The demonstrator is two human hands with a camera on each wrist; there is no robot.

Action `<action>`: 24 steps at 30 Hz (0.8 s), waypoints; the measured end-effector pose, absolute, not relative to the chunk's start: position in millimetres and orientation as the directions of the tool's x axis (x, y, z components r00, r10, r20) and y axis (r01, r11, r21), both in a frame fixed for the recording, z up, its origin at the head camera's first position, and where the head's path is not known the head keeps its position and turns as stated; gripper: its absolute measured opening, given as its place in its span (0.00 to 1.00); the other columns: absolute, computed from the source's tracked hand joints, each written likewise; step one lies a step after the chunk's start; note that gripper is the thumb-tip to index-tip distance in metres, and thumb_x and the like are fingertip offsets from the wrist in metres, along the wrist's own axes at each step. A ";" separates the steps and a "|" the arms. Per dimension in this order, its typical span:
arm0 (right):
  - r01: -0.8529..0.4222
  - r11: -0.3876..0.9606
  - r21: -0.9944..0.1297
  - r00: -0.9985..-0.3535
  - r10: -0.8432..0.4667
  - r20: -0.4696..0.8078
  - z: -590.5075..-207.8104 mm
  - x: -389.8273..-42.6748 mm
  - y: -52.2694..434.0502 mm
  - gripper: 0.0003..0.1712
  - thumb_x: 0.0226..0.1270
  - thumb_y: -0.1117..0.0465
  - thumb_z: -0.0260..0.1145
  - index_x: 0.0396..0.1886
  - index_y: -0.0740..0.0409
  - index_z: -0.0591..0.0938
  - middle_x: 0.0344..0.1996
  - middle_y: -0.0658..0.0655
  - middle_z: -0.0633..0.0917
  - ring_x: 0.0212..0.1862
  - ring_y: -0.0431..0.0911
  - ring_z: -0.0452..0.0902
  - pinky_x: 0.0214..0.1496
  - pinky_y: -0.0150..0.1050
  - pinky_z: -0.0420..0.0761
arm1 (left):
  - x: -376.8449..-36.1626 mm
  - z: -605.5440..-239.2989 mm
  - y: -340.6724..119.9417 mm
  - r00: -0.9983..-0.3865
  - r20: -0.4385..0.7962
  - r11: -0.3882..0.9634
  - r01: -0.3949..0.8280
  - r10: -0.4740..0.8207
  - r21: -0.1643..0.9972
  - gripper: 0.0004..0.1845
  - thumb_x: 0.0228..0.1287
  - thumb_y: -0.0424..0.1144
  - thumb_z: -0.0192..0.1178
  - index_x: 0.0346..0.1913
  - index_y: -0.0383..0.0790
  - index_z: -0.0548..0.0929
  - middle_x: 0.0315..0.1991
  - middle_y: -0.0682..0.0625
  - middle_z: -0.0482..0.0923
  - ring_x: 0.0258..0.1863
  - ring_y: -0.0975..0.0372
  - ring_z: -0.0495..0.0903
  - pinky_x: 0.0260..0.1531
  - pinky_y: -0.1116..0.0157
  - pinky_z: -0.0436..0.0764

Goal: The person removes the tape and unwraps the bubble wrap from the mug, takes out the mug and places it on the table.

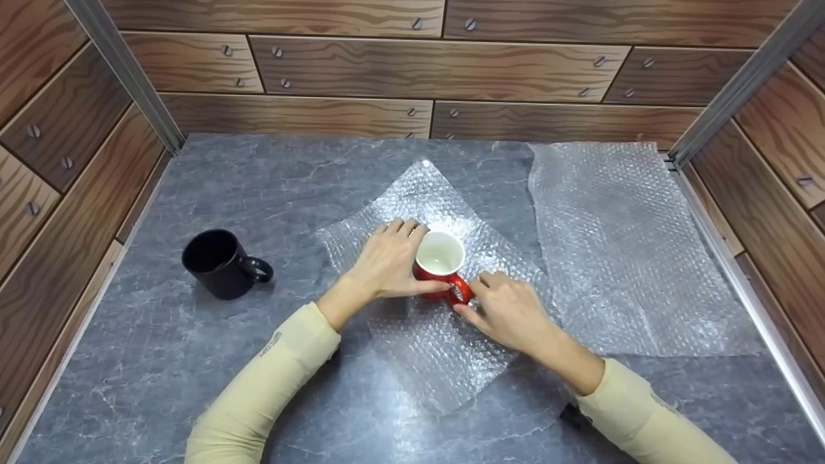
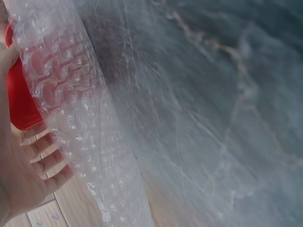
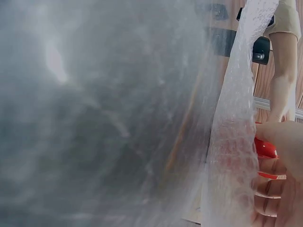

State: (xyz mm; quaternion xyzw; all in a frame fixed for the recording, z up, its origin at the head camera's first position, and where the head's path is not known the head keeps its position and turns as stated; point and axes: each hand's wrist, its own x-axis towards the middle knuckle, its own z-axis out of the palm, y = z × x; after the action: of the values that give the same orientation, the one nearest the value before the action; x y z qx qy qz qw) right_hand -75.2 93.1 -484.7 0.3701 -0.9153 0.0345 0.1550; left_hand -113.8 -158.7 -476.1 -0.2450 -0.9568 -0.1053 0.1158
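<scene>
A red mug (image 1: pixel 441 254) with a white inside stands upright on a sheet of bubble wrap (image 1: pixel 445 361), laid cornerwise on the table. My left hand (image 1: pixel 387 261) holds the mug from the left, its thumb across the front and its fingers toward the far side. At the mug's right front, my right hand (image 1: pixel 509 312) grips the red handle (image 1: pixel 461 291) with thumb and fingers. In the left wrist view, the red mug (image 2: pixel 22 97) shows behind the wrap's edge beside the left palm. Red also shows by the right hand's curled fingers (image 3: pixel 269 189) in the right wrist view.
A black mug (image 1: pixel 222 264) stands on the left of the grey marbled table (image 1: pixel 271 174), its handle to the right. Another bubble wrap sheet (image 1: pixel 619 251) lies flat at the right. Wood-patterned walls (image 1: pixel 348 67) and metal posts (image 1: pixel 129 71) bound the table.
</scene>
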 end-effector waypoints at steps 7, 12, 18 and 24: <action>-0.721 0.686 0.100 -0.637 -0.712 0.295 -491.7 -71.5 106.3 0.28 0.65 0.36 0.73 0.42 0.57 0.87 0.38 0.58 0.88 0.35 0.49 0.81 0.27 0.38 0.85 | -116.2 -478.2 -155.9 -0.856 0.277 0.867 0.482 0.436 0.126 0.56 0.50 0.86 0.60 0.66 0.40 0.75 0.62 0.42 0.81 0.60 0.50 0.81 0.59 0.53 0.86; -0.731 0.675 0.106 -0.627 -0.724 0.287 -492.4 -70.8 115.5 0.33 0.63 0.32 0.73 0.45 0.57 0.87 0.44 0.62 0.88 0.42 0.53 0.85 0.37 0.44 0.90 | -116.3 -479.9 -154.3 -0.859 0.290 0.874 0.470 0.421 0.122 0.57 0.49 0.86 0.60 0.65 0.40 0.76 0.61 0.42 0.81 0.60 0.50 0.81 0.59 0.53 0.86; -0.718 0.694 0.051 -0.669 -0.709 0.223 -494.4 -68.8 127.4 0.41 0.60 0.28 0.72 0.58 0.55 0.85 0.49 0.62 0.85 0.47 0.54 0.83 0.43 0.48 0.89 | -115.9 -482.2 -152.3 -0.862 0.305 0.880 0.458 0.405 0.124 0.54 0.49 0.85 0.61 0.62 0.40 0.77 0.57 0.44 0.82 0.56 0.52 0.81 0.55 0.55 0.87; -0.711 0.702 0.035 -0.690 -0.706 0.158 -498.8 -66.0 136.8 0.48 0.60 0.21 0.66 0.67 0.51 0.82 0.56 0.63 0.84 0.55 0.58 0.82 0.53 0.57 0.88 | -115.9 -482.5 -151.2 -0.855 0.335 0.883 0.454 0.395 0.117 0.52 0.47 0.84 0.64 0.59 0.41 0.79 0.55 0.44 0.82 0.54 0.53 0.81 0.55 0.55 0.87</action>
State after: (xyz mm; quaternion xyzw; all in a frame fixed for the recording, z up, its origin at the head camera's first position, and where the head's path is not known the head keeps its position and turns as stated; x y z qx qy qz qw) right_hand -66.0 136.8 -498.8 0.3855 -0.9191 0.0146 0.0801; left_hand -115.9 -151.2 -482.5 -0.2216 -0.9583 -0.0961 0.1525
